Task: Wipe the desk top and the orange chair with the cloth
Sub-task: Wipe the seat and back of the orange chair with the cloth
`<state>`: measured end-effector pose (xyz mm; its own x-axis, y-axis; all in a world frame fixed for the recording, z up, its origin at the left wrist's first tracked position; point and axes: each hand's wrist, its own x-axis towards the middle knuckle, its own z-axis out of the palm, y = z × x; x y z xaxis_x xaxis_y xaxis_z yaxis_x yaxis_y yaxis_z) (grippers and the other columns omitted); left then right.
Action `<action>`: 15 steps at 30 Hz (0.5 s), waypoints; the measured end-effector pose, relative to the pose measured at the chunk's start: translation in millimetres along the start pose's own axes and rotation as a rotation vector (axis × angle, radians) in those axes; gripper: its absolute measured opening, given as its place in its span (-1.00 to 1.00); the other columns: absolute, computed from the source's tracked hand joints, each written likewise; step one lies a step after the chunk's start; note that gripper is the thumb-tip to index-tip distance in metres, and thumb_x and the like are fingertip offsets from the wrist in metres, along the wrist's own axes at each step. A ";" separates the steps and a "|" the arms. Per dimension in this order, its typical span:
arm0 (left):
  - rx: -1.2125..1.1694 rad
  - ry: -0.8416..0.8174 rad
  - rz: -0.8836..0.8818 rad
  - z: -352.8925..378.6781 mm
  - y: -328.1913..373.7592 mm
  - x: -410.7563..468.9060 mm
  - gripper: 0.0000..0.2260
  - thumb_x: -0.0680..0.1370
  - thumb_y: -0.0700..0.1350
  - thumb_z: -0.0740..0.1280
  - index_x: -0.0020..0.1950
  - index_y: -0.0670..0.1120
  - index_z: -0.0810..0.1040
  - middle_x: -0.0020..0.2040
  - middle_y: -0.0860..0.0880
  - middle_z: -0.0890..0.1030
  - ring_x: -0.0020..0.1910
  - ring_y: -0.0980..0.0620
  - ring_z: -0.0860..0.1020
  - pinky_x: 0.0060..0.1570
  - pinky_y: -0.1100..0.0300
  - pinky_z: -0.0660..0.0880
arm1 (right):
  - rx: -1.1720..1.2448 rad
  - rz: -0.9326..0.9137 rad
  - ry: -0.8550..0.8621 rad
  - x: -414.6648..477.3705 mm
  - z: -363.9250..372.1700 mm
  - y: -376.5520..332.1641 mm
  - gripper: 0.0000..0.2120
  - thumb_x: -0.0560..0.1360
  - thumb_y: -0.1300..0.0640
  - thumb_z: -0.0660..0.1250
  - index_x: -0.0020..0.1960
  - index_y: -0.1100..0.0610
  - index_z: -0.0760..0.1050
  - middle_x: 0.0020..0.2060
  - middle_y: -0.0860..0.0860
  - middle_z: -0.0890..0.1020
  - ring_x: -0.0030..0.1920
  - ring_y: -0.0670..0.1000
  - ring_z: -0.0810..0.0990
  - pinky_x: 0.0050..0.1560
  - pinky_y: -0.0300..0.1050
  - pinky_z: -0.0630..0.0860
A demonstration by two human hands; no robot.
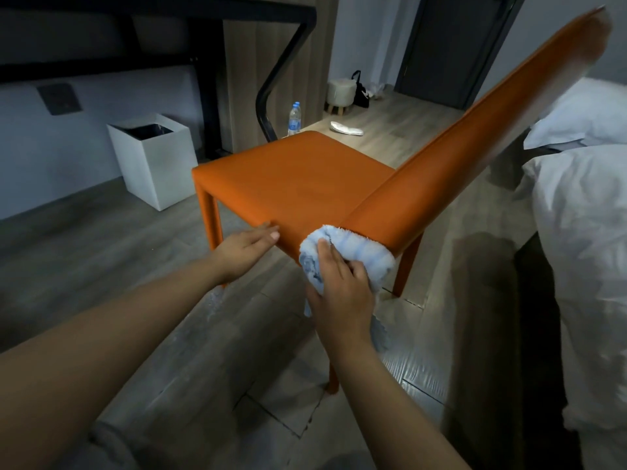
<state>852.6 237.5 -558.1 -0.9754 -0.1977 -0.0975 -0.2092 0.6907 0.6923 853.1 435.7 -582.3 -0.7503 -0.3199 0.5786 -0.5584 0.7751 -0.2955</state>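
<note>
The orange chair (pixel 298 178) stands on the wood floor in front of me, its tall back (pixel 475 137) leaning up to the right. A light blue fluffy cloth (pixel 356 252) is bunched against the near corner where seat and back meet. My right hand (pixel 339 293) grips the cloth from below and behind, pressing it onto the chair. My left hand (pixel 247 245) lies flat with straight fingers on the near edge of the seat. The dark desk (pixel 101 8) runs across the top left; its top surface is hidden from this angle.
A white square bin (pixel 152 164) stands under the desk at left. A water bottle (pixel 294 118) and a white slipper (pixel 346 128) are on the floor beyond the chair. A small stool (pixel 339 93) sits further back. A bed with white bedding (pixel 583 232) is on the right.
</note>
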 end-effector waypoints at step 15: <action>-0.040 -0.061 0.013 -12.1 -6.5 -15.6 -0.51 0.60 0.20 0.10 0.49 0.03 0.31 0.51 0.03 0.28 0.49 0.01 0.22 0.46 0.12 0.09 | 0.350 0.277 -0.275 -59.8 -6.8 5.5 -0.49 0.47 -0.10 0.27 0.42 -0.12 0.34 0.33 -0.14 0.44 0.28 -0.14 0.41 0.26 -0.14 0.45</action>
<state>870.1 227.7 -552.5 -0.9808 -0.1452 -0.1305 -0.1944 0.6641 0.7220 897.2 462.8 -613.3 -0.9255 -0.2966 0.2357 -0.3756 0.6377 -0.6725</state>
